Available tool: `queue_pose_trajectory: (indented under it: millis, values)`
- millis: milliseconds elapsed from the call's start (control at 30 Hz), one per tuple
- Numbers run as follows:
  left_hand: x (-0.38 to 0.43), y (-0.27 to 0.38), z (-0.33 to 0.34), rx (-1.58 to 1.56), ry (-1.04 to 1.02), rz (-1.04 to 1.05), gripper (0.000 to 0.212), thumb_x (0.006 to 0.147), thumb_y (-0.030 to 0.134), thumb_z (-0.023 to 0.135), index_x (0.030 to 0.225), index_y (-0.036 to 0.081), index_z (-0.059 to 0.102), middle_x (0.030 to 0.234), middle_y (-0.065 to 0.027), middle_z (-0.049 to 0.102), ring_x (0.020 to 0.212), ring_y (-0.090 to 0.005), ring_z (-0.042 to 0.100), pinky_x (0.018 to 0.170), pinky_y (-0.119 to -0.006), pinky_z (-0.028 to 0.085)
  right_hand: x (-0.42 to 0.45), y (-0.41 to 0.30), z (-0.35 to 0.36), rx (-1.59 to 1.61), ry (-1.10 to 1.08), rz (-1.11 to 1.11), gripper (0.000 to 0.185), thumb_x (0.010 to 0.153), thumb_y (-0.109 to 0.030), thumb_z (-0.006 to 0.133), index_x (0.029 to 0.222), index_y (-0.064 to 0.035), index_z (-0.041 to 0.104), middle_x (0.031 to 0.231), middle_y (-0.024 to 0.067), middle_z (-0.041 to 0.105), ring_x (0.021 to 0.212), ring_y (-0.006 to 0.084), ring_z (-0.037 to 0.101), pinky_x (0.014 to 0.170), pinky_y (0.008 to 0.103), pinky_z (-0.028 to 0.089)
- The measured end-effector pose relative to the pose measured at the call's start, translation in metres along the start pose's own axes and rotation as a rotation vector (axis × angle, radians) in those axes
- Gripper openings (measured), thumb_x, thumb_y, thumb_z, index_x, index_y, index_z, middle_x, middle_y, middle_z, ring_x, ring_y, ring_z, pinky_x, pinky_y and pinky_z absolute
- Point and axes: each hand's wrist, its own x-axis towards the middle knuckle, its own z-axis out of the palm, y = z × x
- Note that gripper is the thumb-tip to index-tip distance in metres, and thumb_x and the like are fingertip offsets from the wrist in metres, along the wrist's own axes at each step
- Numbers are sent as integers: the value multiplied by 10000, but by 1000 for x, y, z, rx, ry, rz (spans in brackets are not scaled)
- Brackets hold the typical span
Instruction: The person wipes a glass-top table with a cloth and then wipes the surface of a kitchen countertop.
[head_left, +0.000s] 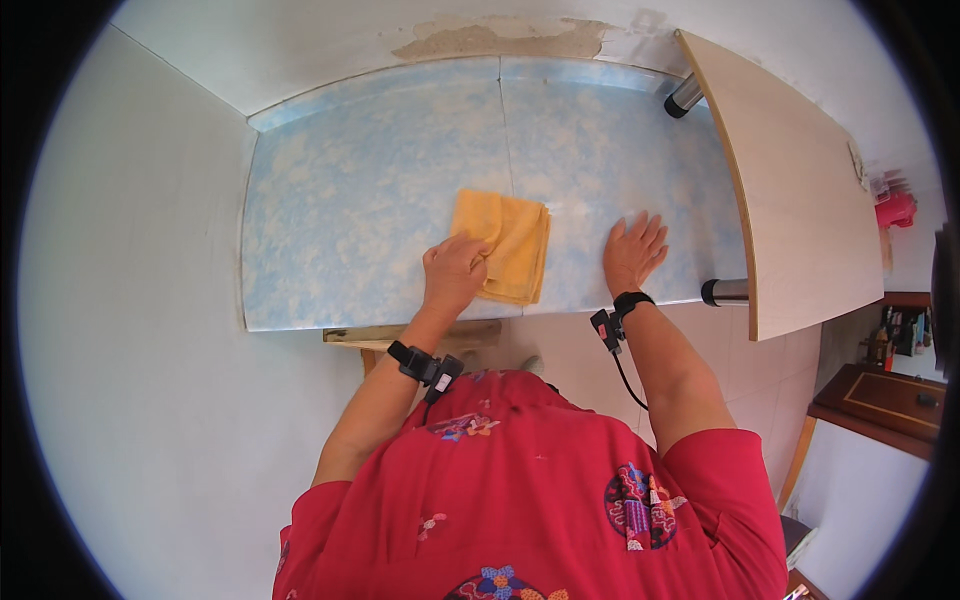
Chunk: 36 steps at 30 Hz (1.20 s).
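Note:
A folded yellow cloth (519, 244) lies on a countertop covered in a blue-and-white marbled sheet (352, 202). My left hand (454, 271) is at the cloth's near left side, its fingers curled and gripping a bunched part of it. Some creases run from my fingertips across the fabric. To the right of the cloth, my right hand (634, 251) rests palm down on the sheet near the front edge. Its fingers are apart and nothing is in it.
On the right stands a pale wooden board (810, 195) on metal legs, one leg (726, 292) close to my right hand. White walls (135, 225) bound the left and back, with peeled plaster (502, 41) behind. Below the counter's front edge is a wooden stool (412, 332).

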Motion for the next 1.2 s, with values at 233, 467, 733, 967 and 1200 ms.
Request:
queue_pose_trajectory:
  millis: [233, 467, 733, 967, 1200]
  values:
    - [7, 5, -2, 10, -159, -90, 219, 738, 102, 599, 951, 58, 626, 952, -126, 624, 910, -319, 556, 795, -400, 451, 1, -1, -1, 8, -12, 4, 512, 893, -383, 425, 1319, -101, 389, 1428, 108, 292, 1348, 295, 200, 1078, 488, 142]
    - [1, -49, -41, -486, 50, -447, 240, 793, 9, 519, 1022, 42, 582, 931, -41, 604, 828, -132, 560, 707, -253, 462, 1, 1, 0, 6, -20, 22, 512, 894, -380, 429, 1321, -101, 385, 1428, 108, 290, 1348, 293, 198, 1077, 487, 143]
    - [-15, -81, -78, -39, 299, -291, 262, 822, 9, 504, 1077, 24, 561, 1016, -104, 583, 890, -209, 573, 748, -284, 478, 1, 1, 0, 1, 15, -5, 505, 896, -376, 431, 1315, -98, 390, 1425, 114, 290, 1345, 298, 200, 1074, 490, 150]
    - [-1, 17, -8, -111, -240, 427, 318, 741, 48, 603, 1057, 36, 575, 1087, -182, 570, 1002, -354, 543, 877, -410, 437, 2, 2, 5, 2, -3, 2, 516, 890, -388, 432, 1319, -105, 389, 1421, 115, 291, 1341, 305, 202, 1075, 488, 150]
    - [5, 21, -4, 15, -411, 105, 213, 822, 75, 516, 1027, 45, 569, 1100, -186, 570, 989, -333, 554, 831, -405, 458, 1, 2, 4, 11, 24, 11, 519, 888, -394, 430, 1314, -100, 394, 1416, 120, 296, 1341, 303, 204, 1071, 492, 155]
